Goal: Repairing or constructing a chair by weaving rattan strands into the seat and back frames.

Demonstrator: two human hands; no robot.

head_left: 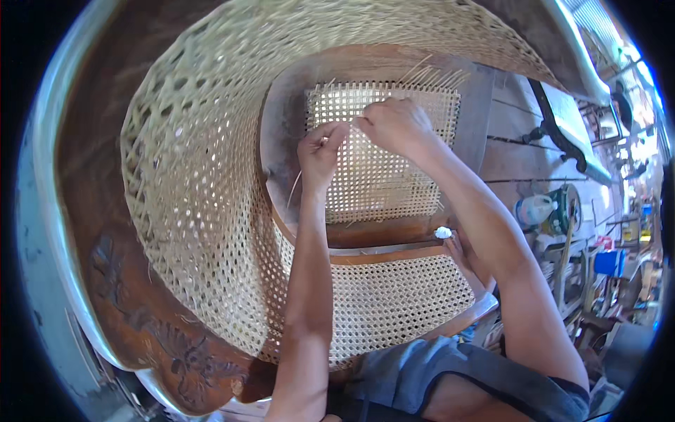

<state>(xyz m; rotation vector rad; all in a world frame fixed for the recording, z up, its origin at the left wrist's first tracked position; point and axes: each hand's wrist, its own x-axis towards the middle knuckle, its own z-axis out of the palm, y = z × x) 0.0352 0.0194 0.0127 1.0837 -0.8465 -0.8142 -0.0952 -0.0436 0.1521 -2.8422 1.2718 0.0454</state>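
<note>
My left hand (320, 151) is closed in a pinch over the left side of an open-weave cane seat panel (383, 190). A thin cane strand (292, 188) hangs below that hand, beside its wrist. Close by on the right, my right hand (399, 125) is curled with thumb and fingertips together, just above the mesh. What its fingertips grip is too small to tell. The panel sits in a dark wooden seat frame (285, 105). Loose cane ends (439, 76) stick out along the panel's far edge.
Woven cane (190, 176) curves around the seat, inside a carved wooden frame (190, 359). A white tuft (442, 232) sits at the seat's near right edge. Rightward stand a white jug (536, 209), a blue container (609, 263) and a dark-edged bench (562, 133).
</note>
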